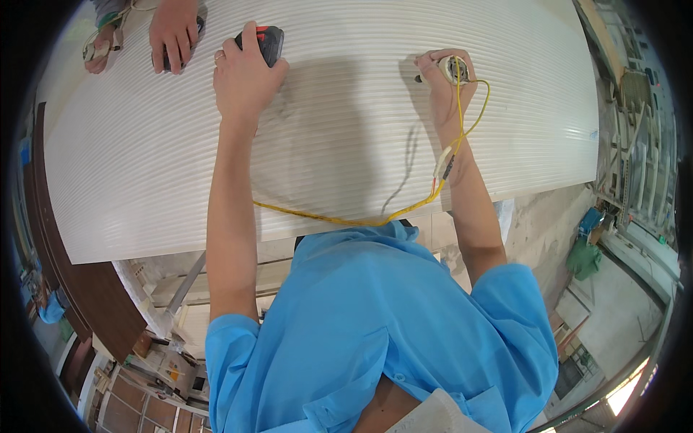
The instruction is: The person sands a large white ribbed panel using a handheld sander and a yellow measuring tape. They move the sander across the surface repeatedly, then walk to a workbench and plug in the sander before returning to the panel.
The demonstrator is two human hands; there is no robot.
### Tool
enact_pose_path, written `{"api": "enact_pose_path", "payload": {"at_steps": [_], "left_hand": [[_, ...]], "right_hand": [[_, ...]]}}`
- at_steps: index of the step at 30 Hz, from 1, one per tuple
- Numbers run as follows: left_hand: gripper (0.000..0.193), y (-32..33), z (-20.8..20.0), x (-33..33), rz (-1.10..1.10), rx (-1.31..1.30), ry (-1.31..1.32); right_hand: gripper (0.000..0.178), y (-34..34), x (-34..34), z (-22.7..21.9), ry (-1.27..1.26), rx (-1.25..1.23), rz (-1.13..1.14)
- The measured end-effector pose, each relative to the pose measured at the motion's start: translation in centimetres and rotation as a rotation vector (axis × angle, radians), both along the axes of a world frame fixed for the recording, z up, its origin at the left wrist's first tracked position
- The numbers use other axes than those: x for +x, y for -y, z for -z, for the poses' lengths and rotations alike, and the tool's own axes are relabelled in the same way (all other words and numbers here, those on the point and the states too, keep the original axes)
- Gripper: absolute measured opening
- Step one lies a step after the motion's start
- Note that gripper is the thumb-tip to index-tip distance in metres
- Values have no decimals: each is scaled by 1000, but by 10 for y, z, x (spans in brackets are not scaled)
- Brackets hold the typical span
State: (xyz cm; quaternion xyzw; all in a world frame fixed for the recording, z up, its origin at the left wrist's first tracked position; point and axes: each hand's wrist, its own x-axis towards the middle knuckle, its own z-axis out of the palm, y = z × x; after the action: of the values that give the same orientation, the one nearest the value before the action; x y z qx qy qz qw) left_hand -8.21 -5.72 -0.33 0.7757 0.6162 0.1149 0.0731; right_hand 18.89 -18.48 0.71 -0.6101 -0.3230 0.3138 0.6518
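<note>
Workshop, cluttered at its edges; white ribbed panel [505,159] fills the middle.

Far left: brown board [40,216], upright strip and wide slab, beside the panel.

Upper left: co-worker's two hands; one [101,61] grips a pale round tool [88,52] with cord, the other [173,40] covers a dark block [200,24], near the left hand.

Left of centre: left hand [249,79], clamped on a black-and-red block [271,45] over the panel; underside hidden.

Centre: yellow cord [339,219] along the panel's near edge, crossing between both forearms, partly hidden by the left; blue shirt [390,289] below.

Right of centre: right hand [446,101], curled tight round a white round tool [455,70] over the panel; yellow wires loop from its end past the wrist.

Far right: green bag [583,258], low, well apart from the hands.
</note>
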Motion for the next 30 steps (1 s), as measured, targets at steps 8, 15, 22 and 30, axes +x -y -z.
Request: {"api": "enact_pose_path", "payload": {"at_steps": [8, 15, 22, 30], "left_hand": [[80, -5, 5, 3, 12, 37, -8], [81, -8, 3, 4, 7, 17, 6], [82, -7, 0, 5, 3, 11, 1], [81, -6, -1, 5, -3, -7, 8]], "right_hand": [[16, -5, 13, -1, 83, 113, -15], [16, -6, 7, -1, 135, 25, 9], [19, -15, 12, -1, 94, 96, -8], [15, -18, 16, -7, 102, 176, -31]]}}
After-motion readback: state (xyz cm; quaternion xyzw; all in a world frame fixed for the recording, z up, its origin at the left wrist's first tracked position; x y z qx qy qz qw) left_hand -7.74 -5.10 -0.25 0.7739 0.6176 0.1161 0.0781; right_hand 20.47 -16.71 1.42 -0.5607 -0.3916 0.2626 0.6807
